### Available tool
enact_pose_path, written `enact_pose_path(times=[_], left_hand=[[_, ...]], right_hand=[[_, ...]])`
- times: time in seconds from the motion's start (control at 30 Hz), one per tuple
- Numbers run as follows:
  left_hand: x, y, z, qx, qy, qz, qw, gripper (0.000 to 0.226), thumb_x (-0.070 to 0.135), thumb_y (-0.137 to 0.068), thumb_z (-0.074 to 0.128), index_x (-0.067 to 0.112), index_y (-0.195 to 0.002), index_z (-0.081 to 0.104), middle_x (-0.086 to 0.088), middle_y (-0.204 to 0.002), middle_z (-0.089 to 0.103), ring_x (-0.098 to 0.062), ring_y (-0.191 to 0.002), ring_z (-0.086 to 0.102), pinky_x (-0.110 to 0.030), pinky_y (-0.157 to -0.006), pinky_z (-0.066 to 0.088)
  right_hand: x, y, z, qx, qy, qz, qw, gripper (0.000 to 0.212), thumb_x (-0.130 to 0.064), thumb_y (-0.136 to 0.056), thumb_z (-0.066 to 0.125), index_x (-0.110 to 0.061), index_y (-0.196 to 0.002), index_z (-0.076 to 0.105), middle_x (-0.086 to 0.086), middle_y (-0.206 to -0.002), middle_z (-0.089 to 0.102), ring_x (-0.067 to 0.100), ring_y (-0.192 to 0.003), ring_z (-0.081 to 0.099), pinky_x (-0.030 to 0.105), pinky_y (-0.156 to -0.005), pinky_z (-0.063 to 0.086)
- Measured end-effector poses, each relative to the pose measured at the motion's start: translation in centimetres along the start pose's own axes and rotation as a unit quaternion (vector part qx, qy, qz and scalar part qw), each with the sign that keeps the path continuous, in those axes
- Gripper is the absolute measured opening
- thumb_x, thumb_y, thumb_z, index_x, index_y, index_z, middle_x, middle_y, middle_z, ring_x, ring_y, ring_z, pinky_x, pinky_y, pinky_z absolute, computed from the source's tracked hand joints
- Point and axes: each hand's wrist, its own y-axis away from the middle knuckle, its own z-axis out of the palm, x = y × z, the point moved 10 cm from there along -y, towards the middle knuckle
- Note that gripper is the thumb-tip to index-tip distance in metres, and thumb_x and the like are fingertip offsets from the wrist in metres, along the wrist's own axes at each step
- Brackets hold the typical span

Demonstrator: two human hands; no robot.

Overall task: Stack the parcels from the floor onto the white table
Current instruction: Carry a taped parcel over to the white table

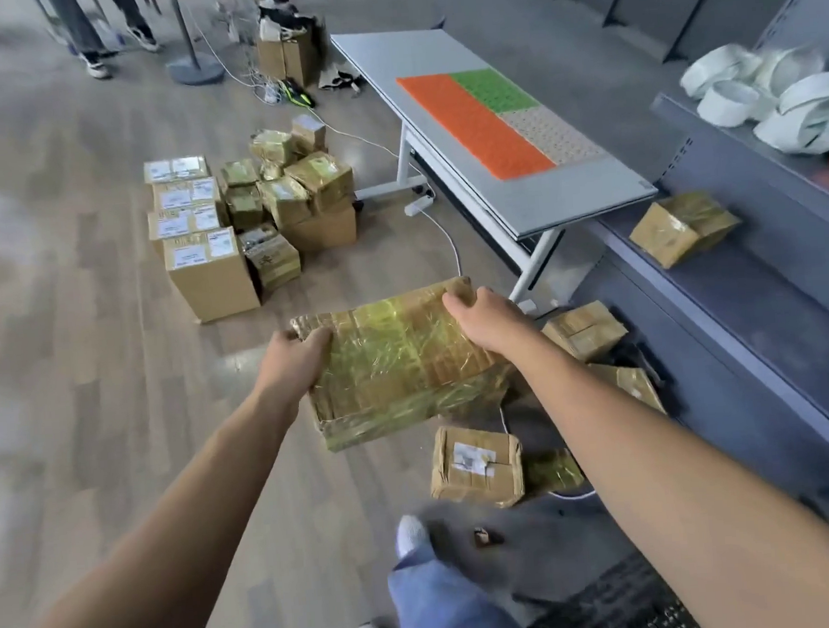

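Gripped parcel (401, 363) (underside hidden)

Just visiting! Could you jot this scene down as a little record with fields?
Held: large tape-wrapped parcel, gripped at its edges by left hand and right hand
Table: white table bears a coloured mat, no parcels
Floor: pile of parcels beside the table; labelled parcel near the feet
Shelves: small parcel on the lower, white tape rolls on the upper
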Motion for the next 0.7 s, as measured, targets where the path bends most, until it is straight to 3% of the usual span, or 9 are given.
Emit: enact_pose_path(times=[0.07,0.17,0.27,0.53,0.63,0.7], left_hand=[[1.4,-2.9,0.0,0.001,0.004,-0.002,1.0,0.031,0.039,-0.085,0.06,0.016,-0.106,0.056,0.001,-0.087,0.063,-0.014,-0.071,0.06,-0.027,-0.052,0.045],[3.3,-7.8,0.4,0.004,0.012,-0.021,1.0,0.043,0.04,-0.083,0.059,0.014,-0.117,0.055,-0.004,-0.098,0.066,-0.023,-0.085,0.066,-0.038,-0.071,0.056],[5.7,-12.8,1.3,0.004,0.007,-0.032,0.999,0.042,0.039,-0.083,0.058,0.014,-0.115,0.052,-0.004,-0.092,0.066,-0.02,-0.073,0.064,-0.031,-0.06,0.052],[12.2,-23.7,2.9,0.031,0.007,-0.049,0.998,0.042,0.037,-0.085,0.059,0.01,-0.117,0.053,-0.005,-0.092,0.063,-0.016,-0.063,0.059,-0.026,-0.05,0.047],[13.5,-27.0,3.2,0.037,0.015,-0.059,0.997,0.038,0.034,-0.084,0.062,0.012,-0.113,0.051,-0.009,-0.1,0.064,-0.026,-0.085,0.065,-0.043,-0.077,0.057],[14.1,-29.3,3.5,0.033,0.03,-0.07,0.997,0.025,0.031,-0.084,0.062,0.015,-0.102,0.055,-0.008,-0.095,0.065,-0.025,-0.084,0.065,-0.047,-0.084,0.054]], right_hand=[[-1.4,-3.4,0.0,-0.009,-0.016,-0.004,1.0,0.077,-0.066,-0.092,0.031,-0.007,-0.14,0.039,0.015,-0.133,0.053,0.032,-0.116,0.053,0.036,-0.078,0.037],[-3.6,-9.0,-0.3,-0.024,-0.04,-0.009,0.999,0.077,-0.066,-0.091,0.033,-0.007,-0.14,0.04,0.015,-0.131,0.055,0.032,-0.113,0.056,0.037,-0.082,0.043],[-5.7,-14.9,-0.9,-0.036,-0.052,-0.023,0.998,0.078,-0.066,-0.089,0.035,-0.008,-0.141,0.038,0.015,-0.133,0.053,0.032,-0.115,0.054,0.037,-0.081,0.041],[-10.8,-28.8,-3.5,-0.065,-0.07,-0.038,0.995,0.077,-0.064,-0.089,0.04,-0.007,-0.141,0.04,0.016,-0.138,0.051,0.033,-0.124,0.049,0.035,-0.084,0.036],[-12.8,-32.6,-3.7,-0.063,-0.073,-0.046,0.994,0.076,-0.063,-0.089,0.042,-0.006,-0.139,0.041,0.017,-0.137,0.052,0.032,-0.123,0.05,0.033,-0.082,0.035],[-14.0,-35.1,-3.5,-0.073,-0.072,-0.045,0.994,0.076,-0.064,-0.089,0.042,-0.007,-0.139,0.041,0.016,-0.137,0.052,0.032,-0.122,0.051,0.034,-0.083,0.036]])
